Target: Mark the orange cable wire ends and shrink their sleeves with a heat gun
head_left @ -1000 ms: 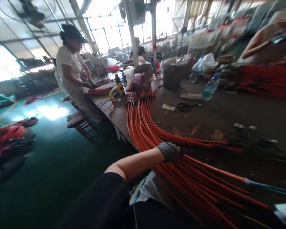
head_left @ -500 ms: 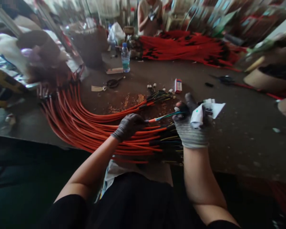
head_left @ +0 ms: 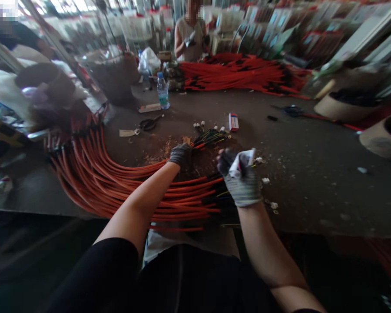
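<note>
Moved since the earlier frame: left hand, gloved, now found farther up, on the upper group of the orange cables. 1 cable with blue and green wires, stretched between the 2 hands in that frame, is no longer made out; by judgement, it has been let go and work has been turned to the upper group.

Orange cables: laid in a broad curve along the near side of the worktable, divided at right into upper and lower groups.

Left hand: fingers bent over the upper group, just short of its dark wire ends; whether a cable is pinched cannot be told, the fingertips being hidden.

Right hand: gloved, brought slightly leftward, fingers curled about a white piece, beside the lower group's ends.

White connectors: newly uncovered, right of the right hand.

Small box: stood just beyond the wire ends.

Scissors and bottle: placed farther back, at left.

Red bundle: heaped along the far edge, behind which a co-worker is seen.
</note>
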Motion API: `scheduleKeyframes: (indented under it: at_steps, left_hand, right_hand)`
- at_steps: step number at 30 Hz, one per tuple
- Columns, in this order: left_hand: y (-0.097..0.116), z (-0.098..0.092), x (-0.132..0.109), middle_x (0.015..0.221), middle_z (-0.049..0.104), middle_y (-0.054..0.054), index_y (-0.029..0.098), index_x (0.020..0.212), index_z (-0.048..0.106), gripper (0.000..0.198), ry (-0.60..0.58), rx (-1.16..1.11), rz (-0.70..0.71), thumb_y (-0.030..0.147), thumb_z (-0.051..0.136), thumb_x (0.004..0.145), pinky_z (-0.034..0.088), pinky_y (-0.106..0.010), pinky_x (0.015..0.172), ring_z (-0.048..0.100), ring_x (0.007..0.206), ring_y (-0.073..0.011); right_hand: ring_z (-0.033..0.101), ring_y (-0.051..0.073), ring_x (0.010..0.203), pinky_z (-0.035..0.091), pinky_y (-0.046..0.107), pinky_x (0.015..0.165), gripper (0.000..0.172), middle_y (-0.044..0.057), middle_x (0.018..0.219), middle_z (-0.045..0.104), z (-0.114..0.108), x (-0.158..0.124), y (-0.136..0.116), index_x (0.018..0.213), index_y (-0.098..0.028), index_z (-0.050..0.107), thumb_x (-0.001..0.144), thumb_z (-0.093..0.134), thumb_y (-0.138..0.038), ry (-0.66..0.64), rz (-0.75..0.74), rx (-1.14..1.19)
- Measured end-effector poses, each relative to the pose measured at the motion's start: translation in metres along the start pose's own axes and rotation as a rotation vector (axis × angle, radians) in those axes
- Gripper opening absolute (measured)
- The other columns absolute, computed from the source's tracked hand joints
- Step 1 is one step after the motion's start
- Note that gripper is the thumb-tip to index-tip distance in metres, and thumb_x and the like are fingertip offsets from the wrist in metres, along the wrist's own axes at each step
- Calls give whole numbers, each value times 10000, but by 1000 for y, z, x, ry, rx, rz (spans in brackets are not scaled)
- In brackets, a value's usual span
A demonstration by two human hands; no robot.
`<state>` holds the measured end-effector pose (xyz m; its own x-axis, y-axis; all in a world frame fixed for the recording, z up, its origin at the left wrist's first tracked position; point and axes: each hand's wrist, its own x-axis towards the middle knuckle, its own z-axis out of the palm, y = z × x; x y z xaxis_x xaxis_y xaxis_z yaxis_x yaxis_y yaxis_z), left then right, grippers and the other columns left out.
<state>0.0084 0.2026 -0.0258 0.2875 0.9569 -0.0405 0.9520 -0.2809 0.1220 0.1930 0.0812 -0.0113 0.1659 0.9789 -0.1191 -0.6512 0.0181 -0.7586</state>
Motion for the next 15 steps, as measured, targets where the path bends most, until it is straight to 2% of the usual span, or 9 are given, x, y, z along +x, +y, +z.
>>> scheduleKeyframes:
  at_steps: [2,5,7,9,12,13,15]
  left_hand:
    - [5,-6,-9,1186,673,-155,160,1277,632,383,72,-14,12,329,441,990,499,-358,872,675,1050,-286]
    - [10,4,-45,1144,699,-130,185,1249,639,358,172,-94,49,364,482,981,500,-331,858,681,1024,-258]
    - [8,18,-68,1153,702,-130,186,1228,653,341,215,-182,87,358,524,964,500,-337,900,672,1051,-254]
    - [3,30,-81,1187,692,-150,162,1231,656,350,201,-329,110,342,538,954,494,-383,961,656,1090,-269]
    - [-6,36,-72,1079,731,-132,146,1114,713,316,6,-572,176,359,634,895,538,-395,911,681,976,-255]
    - [-8,35,-62,1004,745,-113,154,1057,733,294,-62,-640,203,378,652,885,561,-378,855,689,898,-234]
    - [-9,29,-38,877,752,-85,185,997,754,304,-124,-747,246,436,599,923,581,-352,743,684,756,-197]
  right_hand:
    - [727,185,969,621,360,881,212,12,916,772,16,9,20,908,-253,697,821,663,-444,3,135,32]
    - [726,201,950,609,400,922,200,27,827,758,32,27,36,910,-240,683,843,617,-416,-6,269,98]
    - [726,170,853,607,383,921,179,-6,764,741,33,44,35,908,-249,674,883,552,-378,38,253,136]
    - [702,131,726,609,355,897,200,-49,691,712,28,61,26,896,-261,659,921,486,-359,122,181,185]
    - [680,119,661,612,344,836,299,-35,670,714,14,75,12,878,-237,663,953,411,-380,152,135,223]
    - [685,121,671,611,344,822,327,-20,693,728,10,75,9,878,-226,670,958,398,-388,133,143,216]
    - [690,117,681,608,342,818,357,-8,738,747,7,68,7,880,-215,682,961,384,-393,108,167,186]
